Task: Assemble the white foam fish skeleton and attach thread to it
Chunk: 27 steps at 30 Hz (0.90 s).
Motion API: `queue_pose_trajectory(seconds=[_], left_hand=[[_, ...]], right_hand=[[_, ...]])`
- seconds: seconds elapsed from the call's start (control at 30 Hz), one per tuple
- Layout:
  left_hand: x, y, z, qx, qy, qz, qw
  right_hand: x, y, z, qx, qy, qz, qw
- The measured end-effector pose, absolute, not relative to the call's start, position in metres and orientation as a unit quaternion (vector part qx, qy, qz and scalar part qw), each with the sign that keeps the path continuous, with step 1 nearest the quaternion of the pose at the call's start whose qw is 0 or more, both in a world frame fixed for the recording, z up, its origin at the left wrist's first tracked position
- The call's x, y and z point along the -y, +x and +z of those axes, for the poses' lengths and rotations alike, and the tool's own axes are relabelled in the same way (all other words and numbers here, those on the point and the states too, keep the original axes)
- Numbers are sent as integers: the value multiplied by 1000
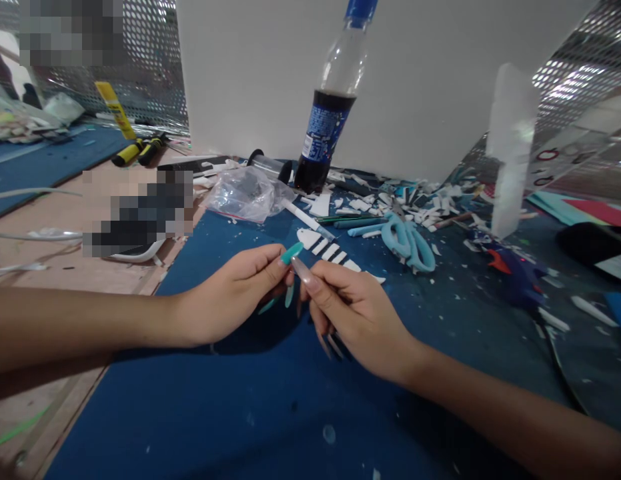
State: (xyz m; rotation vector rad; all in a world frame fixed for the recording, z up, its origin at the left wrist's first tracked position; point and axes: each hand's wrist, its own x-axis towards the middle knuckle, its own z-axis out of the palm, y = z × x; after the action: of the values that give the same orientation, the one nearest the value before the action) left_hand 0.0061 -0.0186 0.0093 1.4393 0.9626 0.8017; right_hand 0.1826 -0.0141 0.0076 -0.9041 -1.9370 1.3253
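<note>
My left hand (pixel 240 287), with long teal nails, is closed in a pinch at the middle of the view. My right hand (pixel 360 310), with long pale nails, pinches right against its fingertips. Whatever lies between the fingers is too small or hidden to make out. Just beyond them on the blue mat (pixel 230 407) lies a white cut-out (pixel 331 251) with a rounded end and a row of stripes, partly covered by my right hand. A white pen-like tool (pixel 307 219) rests against it, and light-blue scissors (pixel 407 243) lie to its right.
A part-full cola bottle (pixel 326 127) stands behind, before a white board (pixel 240 73). Near it are a clear plastic bag (pixel 247 193) and many white scraps (pixel 415 210). A glue gun (pixel 517 277) with a cord is at right. Yellow-black tools (pixel 139 151) lie at left.
</note>
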Motion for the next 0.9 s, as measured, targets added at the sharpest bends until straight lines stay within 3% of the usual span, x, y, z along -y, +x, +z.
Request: queue_pose_trajectory(seconds=[0.5, 0.9], left_hand=[[18, 3, 9, -409, 650, 350, 536], [29, 0, 13, -449, 748, 434, 225]], right_hand=[[14, 180, 9, 744, -342, 504, 274], [14, 181, 7, 671, -379, 567, 289]])
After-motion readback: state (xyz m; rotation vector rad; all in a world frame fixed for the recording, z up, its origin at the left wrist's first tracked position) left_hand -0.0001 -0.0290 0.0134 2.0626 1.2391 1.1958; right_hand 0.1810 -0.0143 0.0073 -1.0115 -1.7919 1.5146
